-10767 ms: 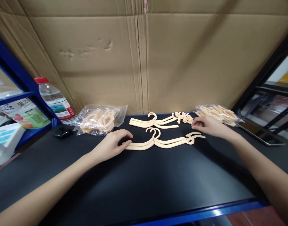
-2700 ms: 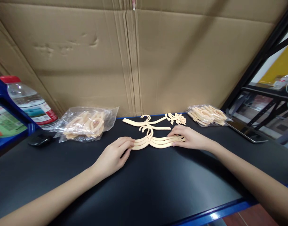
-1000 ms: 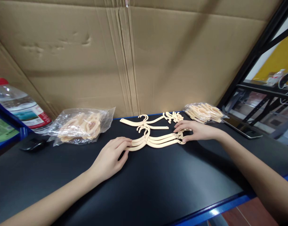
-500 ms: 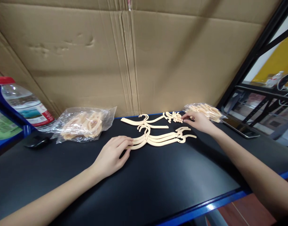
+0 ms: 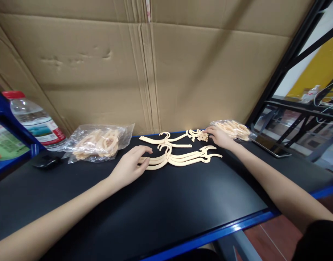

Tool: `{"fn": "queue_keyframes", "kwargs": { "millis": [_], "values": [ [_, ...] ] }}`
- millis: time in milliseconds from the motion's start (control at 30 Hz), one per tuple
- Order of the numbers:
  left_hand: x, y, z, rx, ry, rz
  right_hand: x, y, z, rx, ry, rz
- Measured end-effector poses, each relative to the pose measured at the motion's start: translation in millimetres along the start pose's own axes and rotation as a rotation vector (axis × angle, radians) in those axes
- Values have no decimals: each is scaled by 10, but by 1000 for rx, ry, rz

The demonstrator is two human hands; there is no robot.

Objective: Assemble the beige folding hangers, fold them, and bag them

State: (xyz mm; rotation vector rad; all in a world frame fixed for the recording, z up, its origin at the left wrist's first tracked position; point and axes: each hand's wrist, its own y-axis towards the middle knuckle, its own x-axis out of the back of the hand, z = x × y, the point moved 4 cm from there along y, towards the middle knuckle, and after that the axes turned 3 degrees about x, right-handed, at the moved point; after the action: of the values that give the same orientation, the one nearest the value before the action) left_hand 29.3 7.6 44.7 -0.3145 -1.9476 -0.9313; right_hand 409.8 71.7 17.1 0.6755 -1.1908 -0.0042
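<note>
A stack of cream plastic hangers lies on the black tabletop. My left hand rests with spread fingers on the stack's left end. Behind it lie another cream hanger and a small heap of cream clips. My right hand reaches to that heap with its fingertips on the clips, fingers curled; whether it grips one is hidden. A clear bag of cream pieces lies right beside that hand.
A second clear bag of cream parts sits at the left. A water bottle stands by the blue shelf post, with a black object near it. A tablet lies at the right. Cardboard walls the back.
My right hand left the right end of the hanger stack and moved back to the heap of clips. My left hand stayed on the stack's left end.
</note>
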Motion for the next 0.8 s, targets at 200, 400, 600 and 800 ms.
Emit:
{"fn": "queue_keyframes", "kwargs": {
  "millis": [200,400,600,800],
  "values": [
    [-128,307,170,-4,136,27,-55,-4,-47,-47,24,-8],
    [-342,543,324,-56,211,86,-10,-31,-30,-126,81,-122],
    [-425,690,379,-60,303,132,54,-47,-87,-261,189,-351],
    [-429,757,324,-64,364,111,148,-143,-74,-391,427,-550]
  ]
}}
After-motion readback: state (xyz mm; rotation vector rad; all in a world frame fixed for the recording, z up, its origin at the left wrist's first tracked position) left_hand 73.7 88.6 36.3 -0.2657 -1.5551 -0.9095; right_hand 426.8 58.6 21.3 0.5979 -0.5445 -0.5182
